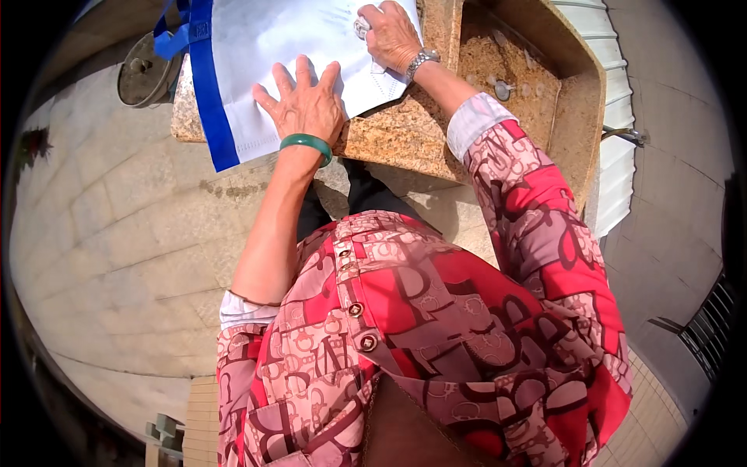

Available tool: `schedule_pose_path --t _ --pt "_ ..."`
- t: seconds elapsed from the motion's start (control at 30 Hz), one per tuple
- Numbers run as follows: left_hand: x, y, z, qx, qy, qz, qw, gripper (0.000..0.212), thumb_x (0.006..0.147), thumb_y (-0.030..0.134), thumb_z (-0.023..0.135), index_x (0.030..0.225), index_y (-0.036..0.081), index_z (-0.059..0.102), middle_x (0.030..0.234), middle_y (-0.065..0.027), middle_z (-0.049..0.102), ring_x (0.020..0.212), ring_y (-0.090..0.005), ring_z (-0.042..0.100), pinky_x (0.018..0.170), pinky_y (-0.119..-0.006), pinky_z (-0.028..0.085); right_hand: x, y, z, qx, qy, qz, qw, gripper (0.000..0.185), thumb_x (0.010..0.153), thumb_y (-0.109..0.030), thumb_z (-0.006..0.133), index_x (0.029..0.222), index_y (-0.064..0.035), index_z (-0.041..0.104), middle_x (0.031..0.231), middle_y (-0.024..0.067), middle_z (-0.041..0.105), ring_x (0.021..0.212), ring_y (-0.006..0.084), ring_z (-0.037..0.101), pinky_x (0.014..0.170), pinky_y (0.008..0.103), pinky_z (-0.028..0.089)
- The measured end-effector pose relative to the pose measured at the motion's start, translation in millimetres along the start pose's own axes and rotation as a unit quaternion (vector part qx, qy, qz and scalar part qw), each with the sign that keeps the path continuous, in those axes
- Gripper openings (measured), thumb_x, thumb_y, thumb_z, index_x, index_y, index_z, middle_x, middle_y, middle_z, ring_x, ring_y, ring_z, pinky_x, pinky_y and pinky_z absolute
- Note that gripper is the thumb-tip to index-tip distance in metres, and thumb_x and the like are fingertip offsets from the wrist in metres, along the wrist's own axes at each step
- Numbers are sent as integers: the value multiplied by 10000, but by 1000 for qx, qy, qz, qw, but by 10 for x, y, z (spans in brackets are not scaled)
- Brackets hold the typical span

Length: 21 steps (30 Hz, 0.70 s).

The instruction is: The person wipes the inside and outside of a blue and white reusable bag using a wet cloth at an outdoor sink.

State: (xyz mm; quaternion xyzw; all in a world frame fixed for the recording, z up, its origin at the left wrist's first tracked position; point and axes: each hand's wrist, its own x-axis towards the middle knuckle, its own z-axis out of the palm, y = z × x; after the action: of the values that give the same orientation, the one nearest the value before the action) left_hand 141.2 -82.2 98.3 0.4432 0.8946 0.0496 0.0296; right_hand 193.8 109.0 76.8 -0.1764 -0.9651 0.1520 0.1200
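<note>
A white bag (245, 64) with blue side panel and blue handles (175, 41) lies flat on a speckled stone counter (402, 134). It hangs a little over the counter's near edge. My left hand (309, 105), a green bangle at its wrist, rests palm down on the bag with fingers spread. Farther up and to the right, my right hand (394, 38) grips a crumpled whitish wad (362, 27), perhaps cloth or paper, against the bag's surface. A metal watch is on that wrist. The bag's far edge is cut off by the top of the view.
To the right is a stone sink basin (575, 117) with a drain fitting (502, 90) in its floor. A metal tap or pipe (624, 135) sticks out beside a white corrugated panel (615, 93). A round bucket (146, 73) stands left of the counter on stone paving (134, 192).
</note>
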Motion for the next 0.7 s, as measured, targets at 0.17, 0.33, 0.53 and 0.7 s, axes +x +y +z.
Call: schedule_pose_path --t 0.17,0.33,0.53,0.7 --pt "-30 -46 41 -36 46 5 998 374 853 190 543 1213 274 593 1317 -137 481 1276 -435 362 974 -698 183 -237 -288 -495 207 -1 1 978 385 750 -54 625 1131 -90 585 1101 201 539 1169 378 489 1008 466 423" --pt "28 29 25 -5 22 -8 1000 434 852 211 513 1270 324 550 1373 -84 454 1297 -392 368 1003 -670 188 -474 -112 -110 14 -6 -116 993 364 756 -29 625 1115 -82 594 1113 209 541 1133 370 508 958 446 452" --pt "-8 24 -3 -10 18 -12 1000 441 845 207 529 1268 332 546 1374 -85 458 1301 -387 366 994 -677 190 -198 74 -362 133 6 23 991 328 791 -84 573 1118 -68 606 1069 180 557 990 334 559 871 431 481" --pt "-37 -25 86 -85 136 37 986 342 847 236 573 1184 287 595 1342 -99 479 1283 -421 377 987 -730 152 -546 -36 -446 165 -106 21 980 465 872 -209 590 1325 -132 516 1236 186 519 1148 301 524 974 396 444"
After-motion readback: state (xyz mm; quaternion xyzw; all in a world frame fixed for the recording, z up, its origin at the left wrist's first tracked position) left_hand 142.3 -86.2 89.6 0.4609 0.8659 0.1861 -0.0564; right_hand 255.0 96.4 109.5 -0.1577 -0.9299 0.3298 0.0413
